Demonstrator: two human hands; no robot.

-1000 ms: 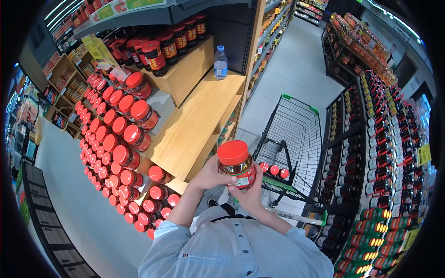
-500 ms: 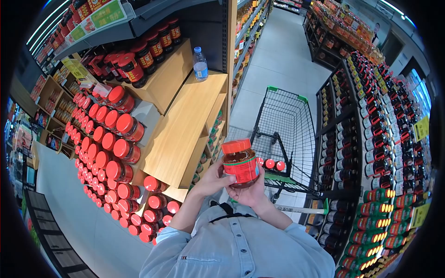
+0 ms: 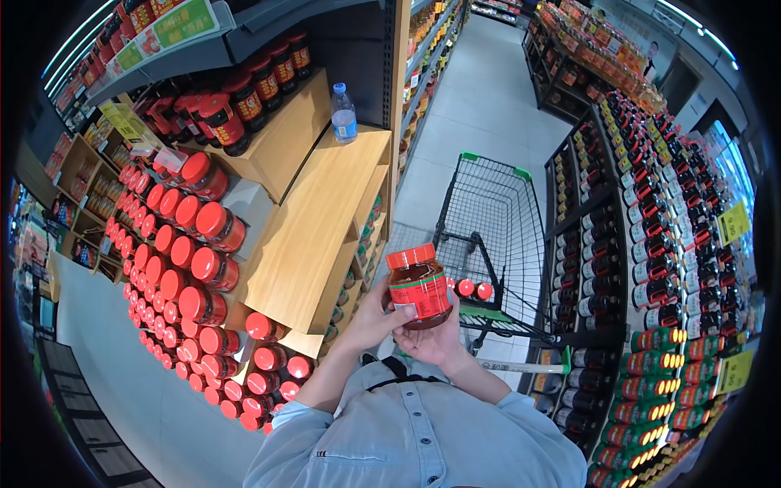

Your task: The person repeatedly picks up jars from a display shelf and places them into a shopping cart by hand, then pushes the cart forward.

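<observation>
A glass jar of dark sauce (image 3: 421,286) with a red lid and a red-and-green label is held up in front of my chest. My left hand (image 3: 376,319) grips its left side, thumb across the lower label. Cupped under and along its right side is my right hand (image 3: 435,337), also closed on it. The jar is slightly tilted, label towards me. Just beyond it stands a shopping cart (image 3: 492,220) with green corners and a few red-capped items (image 3: 465,288) in its near end.
Stacked red-lidded jars (image 3: 175,285) fill the left, beside a wooden shelf top (image 3: 317,236) bearing a water bottle (image 3: 343,114). Dark bottles (image 3: 651,236) line the shelves on the right. A tiled aisle (image 3: 488,89) runs ahead. A person (image 3: 652,54) is far back at right.
The view has shifted slightly, so the surroundings appear a little further left. The jar has turned a little in my hands, which both keep hold of it.
</observation>
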